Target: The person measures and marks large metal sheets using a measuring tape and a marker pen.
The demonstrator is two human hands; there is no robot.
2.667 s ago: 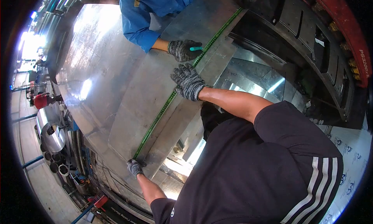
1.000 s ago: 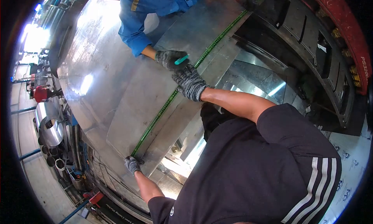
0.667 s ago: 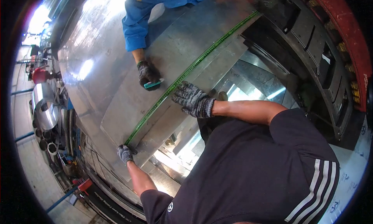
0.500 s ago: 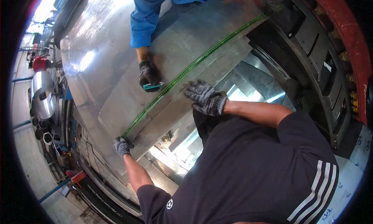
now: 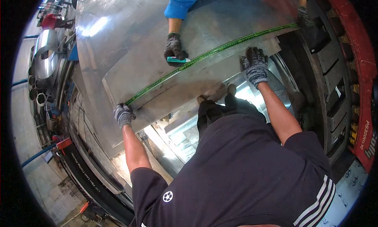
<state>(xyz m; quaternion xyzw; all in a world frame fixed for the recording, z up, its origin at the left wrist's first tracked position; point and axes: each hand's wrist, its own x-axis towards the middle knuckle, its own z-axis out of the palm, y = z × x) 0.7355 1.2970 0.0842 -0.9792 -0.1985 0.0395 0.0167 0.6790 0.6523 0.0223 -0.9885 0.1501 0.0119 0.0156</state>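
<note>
A green tape measure (image 5: 214,51) lies stretched across a grey metal sheet (image 5: 185,89). My left hand (image 5: 125,115), in a grey knitted glove, is closed on the tape's near-left end at the sheet's edge; its fingertips are partly hidden. My right hand (image 5: 256,67), gloved alike, rests on the sheet near its front edge, fingers stretched out, holding nothing. Across from me, a co-worker's dark-gloved hand (image 5: 174,46) grips a teal marker (image 5: 177,60) beside the tape. The co-worker's other gloved hand (image 5: 304,16) is at the tape's far-right end.
Below the sheet's front edge, shiny metal pieces (image 5: 185,128) lie in the open machine frame. Dark slotted machine parts (image 5: 334,89) and a red beam (image 5: 360,69) stand to the right. Metal tubes (image 5: 45,57) lie at the left, above a black machine rail (image 5: 90,179).
My right hand has moved right and forward along the sheet, fingers now extended. My left hand stays at the tape's end. The co-worker's second hand has come into view; my view has shifted.
</note>
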